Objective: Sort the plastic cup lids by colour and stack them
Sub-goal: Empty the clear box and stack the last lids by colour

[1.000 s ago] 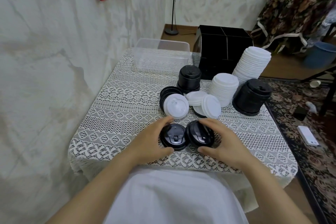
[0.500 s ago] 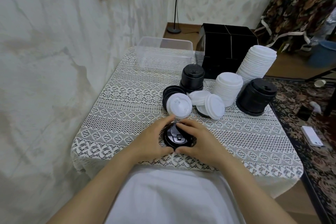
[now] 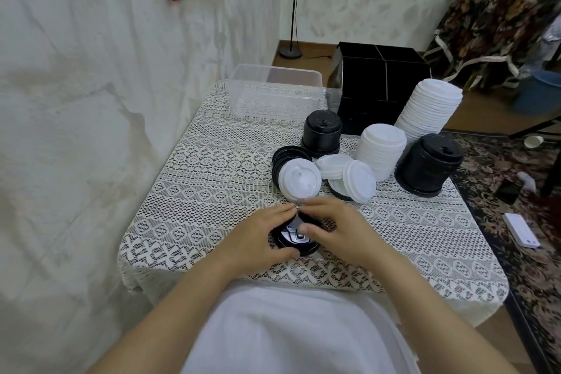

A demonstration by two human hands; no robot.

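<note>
Near the table's front edge lies a small stack of black lids (image 3: 294,237). My left hand (image 3: 258,238) grips it from the left, and my right hand (image 3: 337,231) curls over it from the right. Behind them lie loose lids: a white lid (image 3: 299,180) leaning on a few black lids (image 3: 288,155), and two more white lids (image 3: 358,177). Further back stand a short white stack (image 3: 381,153), a tall white stack (image 3: 429,108), a small black stack (image 3: 321,133) and a larger black stack (image 3: 429,164).
A lace cloth (image 3: 212,167) covers the table. A clear plastic tub (image 3: 274,89) and a black box (image 3: 379,82) stand at the far end. The wall runs along the left. To the right, a patterned rug carries a white device (image 3: 520,229).
My right hand moved its black lid left onto the one under my left hand. Both hands now close together around the joined lids.
</note>
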